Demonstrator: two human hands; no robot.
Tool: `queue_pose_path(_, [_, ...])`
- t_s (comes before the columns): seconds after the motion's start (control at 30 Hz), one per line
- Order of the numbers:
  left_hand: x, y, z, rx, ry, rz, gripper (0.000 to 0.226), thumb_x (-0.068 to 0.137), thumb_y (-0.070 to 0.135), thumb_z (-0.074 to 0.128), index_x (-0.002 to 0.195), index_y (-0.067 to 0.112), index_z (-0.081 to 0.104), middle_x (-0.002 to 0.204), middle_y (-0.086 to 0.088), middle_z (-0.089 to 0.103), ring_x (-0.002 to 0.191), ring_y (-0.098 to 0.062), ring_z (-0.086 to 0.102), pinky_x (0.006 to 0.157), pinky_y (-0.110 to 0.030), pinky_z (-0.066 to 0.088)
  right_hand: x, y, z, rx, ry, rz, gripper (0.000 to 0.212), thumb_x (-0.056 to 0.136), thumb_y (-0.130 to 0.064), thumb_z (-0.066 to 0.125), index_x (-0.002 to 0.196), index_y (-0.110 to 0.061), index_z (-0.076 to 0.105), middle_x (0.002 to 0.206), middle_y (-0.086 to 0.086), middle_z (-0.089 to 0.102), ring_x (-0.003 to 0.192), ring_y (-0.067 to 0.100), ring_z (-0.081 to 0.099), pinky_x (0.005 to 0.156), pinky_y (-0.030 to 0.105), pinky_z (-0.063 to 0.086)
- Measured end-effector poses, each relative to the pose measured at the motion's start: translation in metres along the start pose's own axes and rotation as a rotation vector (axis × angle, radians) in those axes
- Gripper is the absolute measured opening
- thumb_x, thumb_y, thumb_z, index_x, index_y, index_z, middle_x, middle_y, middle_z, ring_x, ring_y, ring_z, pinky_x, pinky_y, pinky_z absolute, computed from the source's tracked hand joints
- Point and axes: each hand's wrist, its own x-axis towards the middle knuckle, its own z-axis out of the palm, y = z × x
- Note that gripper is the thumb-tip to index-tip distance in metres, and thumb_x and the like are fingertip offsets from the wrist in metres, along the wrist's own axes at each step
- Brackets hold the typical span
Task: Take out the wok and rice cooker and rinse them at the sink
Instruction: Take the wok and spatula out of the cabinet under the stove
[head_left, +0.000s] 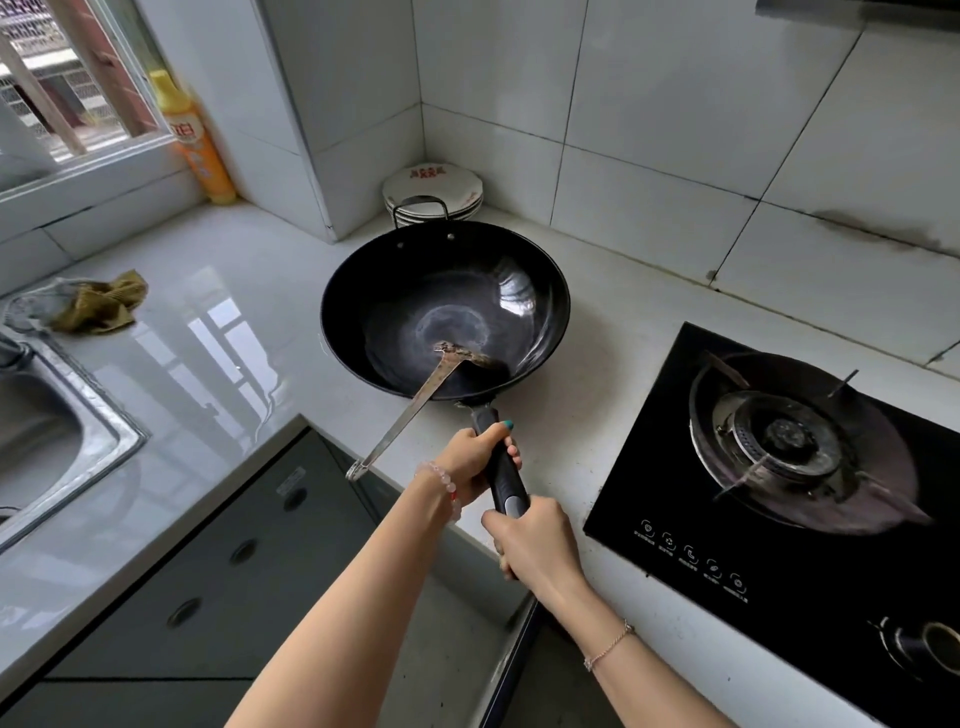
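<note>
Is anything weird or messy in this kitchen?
A little. A metal spatula lies loose in the wok, its handle sticking out past the counter edge, so it might slide out when both hands lift. A crumpled rag sits by the sink, and the wall tile has a dark stain.

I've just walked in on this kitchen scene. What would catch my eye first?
The big black wok sits mid-counter with a metal spatula leaning inside it, while the left hand and the right hand both grip its long handle. To the right lies a black glass gas stove. At the far left is a steel sink, with a crumpled olive rag beside it.
</note>
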Motion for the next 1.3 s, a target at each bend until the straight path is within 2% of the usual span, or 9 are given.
queue_pose_path(0.17, [0.012, 0.010, -0.006, -0.110, 0.035, 0.028, 0.017, 0.096, 0.009, 0.049, 0.081, 0.006, 0.041, 0.064, -0.007, 0.043, 0.052, -0.015, 0.045, 0.047, -0.022, 0.050, 0.018, -0.011, 0.001, 0.046, -0.071, 0.003, 0.011, 0.063, -0.016, 0.056, 0.060, -0.012, 0.047, 0.039, -0.003, 0.045, 0.033, 0.017, 0.041, 0.042, 0.025, 0.037])
queue_pose_path(0.3, [0.018, 0.022, -0.011, -0.184, 0.029, 0.025, 0.020, 0.097, 0.009, 0.045, 0.077, 0.007, 0.042, 0.066, -0.006, 0.042, 0.058, -0.014, 0.043, 0.049, -0.020, 0.050, 0.032, -0.025, 0.001, 0.018, -0.126, -0.002, 0.009, 0.068, -0.011, 0.056, 0.062, -0.011, 0.049, 0.045, 0.001, 0.048, 0.034, 0.015, 0.043, 0.040, 0.022, 0.039])
queue_pose_path(0.53, [0.032, 0.042, -0.017, -0.274, 0.058, 0.046, 0.020, 0.097, 0.008, 0.043, 0.077, 0.006, 0.043, 0.068, -0.006, 0.043, 0.059, -0.015, 0.044, 0.058, -0.024, 0.047, 0.060, -0.045, -0.003, -0.077, -0.193, -0.028, 0.004, 0.074, -0.011, 0.056, 0.074, -0.009, 0.053, 0.052, 0.003, 0.050, 0.039, 0.013, 0.046, 0.042, 0.022, 0.044])
queue_pose_path(0.7, [0.039, 0.054, -0.016, -0.334, 0.072, 0.066, 0.013, 0.096, 0.006, 0.045, 0.084, 0.002, 0.046, 0.074, -0.009, 0.049, 0.065, -0.017, 0.051, 0.065, -0.029, 0.050, 0.082, -0.061, -0.011, -0.125, -0.236, -0.007, 0.005, 0.073, -0.010, 0.056, 0.074, -0.009, 0.051, 0.052, 0.003, 0.049, 0.034, 0.012, 0.042, 0.038, 0.019, 0.039])
queue_pose_path(0.87, [0.043, 0.054, -0.013, -0.246, 0.095, 0.072, 0.018, 0.099, 0.012, 0.041, 0.093, -0.004, 0.049, 0.080, -0.014, 0.055, 0.069, -0.018, 0.052, 0.057, -0.024, 0.056, 0.095, -0.062, -0.023, -0.153, -0.269, -0.006, 0.007, 0.074, -0.010, 0.057, 0.080, -0.008, 0.054, 0.054, 0.003, 0.050, 0.035, 0.011, 0.043, 0.040, 0.020, 0.040])
queue_pose_path(0.97, [0.044, 0.052, -0.012, -0.203, 0.100, 0.080, 0.021, 0.099, 0.014, 0.042, 0.091, -0.003, 0.052, 0.082, -0.014, 0.056, 0.071, -0.018, 0.055, 0.067, -0.026, 0.054, 0.098, -0.060, -0.026, -0.154, -0.288, -0.017, 0.008, 0.075, -0.011, 0.058, 0.082, -0.009, 0.054, 0.055, 0.002, 0.052, 0.035, 0.010, 0.045, 0.040, 0.020, 0.042])
queue_pose_path(1.1, [0.043, 0.052, -0.011, -0.168, 0.120, 0.094, 0.021, 0.098, 0.013, 0.045, 0.109, -0.004, 0.048, 0.091, -0.014, 0.059, 0.074, -0.018, 0.061, 0.069, -0.031, 0.053, 0.101, -0.056, -0.027, -0.146, -0.295, -0.034, 0.007, 0.075, -0.012, 0.058, 0.081, -0.012, 0.055, 0.053, 0.000, 0.054, 0.035, 0.009, 0.049, 0.041, 0.020, 0.043])
queue_pose_path(1.2, [0.039, 0.050, -0.009, -0.138, 0.120, 0.105, 0.020, 0.097, 0.010, 0.045, 0.112, -0.004, 0.046, 0.094, -0.016, 0.060, 0.081, -0.023, 0.062, 0.078, -0.036, 0.052, 0.104, -0.052, -0.031, -0.196, -0.236, -0.100, 0.008, 0.073, -0.017, 0.060, 0.079, -0.015, 0.056, 0.055, 0.000, 0.058, 0.037, 0.008, 0.052, 0.041, 0.019, 0.044])
queue_pose_path(1.3, [0.033, 0.048, -0.005, -0.133, 0.104, 0.111, 0.024, 0.098, 0.007, 0.043, 0.119, -0.004, 0.044, 0.111, -0.023, 0.056, 0.092, -0.029, 0.061, 0.085, -0.040, 0.050, 0.106, -0.047, -0.038, -0.233, -0.149, -0.168, 0.019, 0.074, -0.026, 0.063, 0.090, -0.016, 0.062, 0.059, -0.001, 0.062, 0.040, 0.007, 0.055, 0.042, 0.019, 0.046])
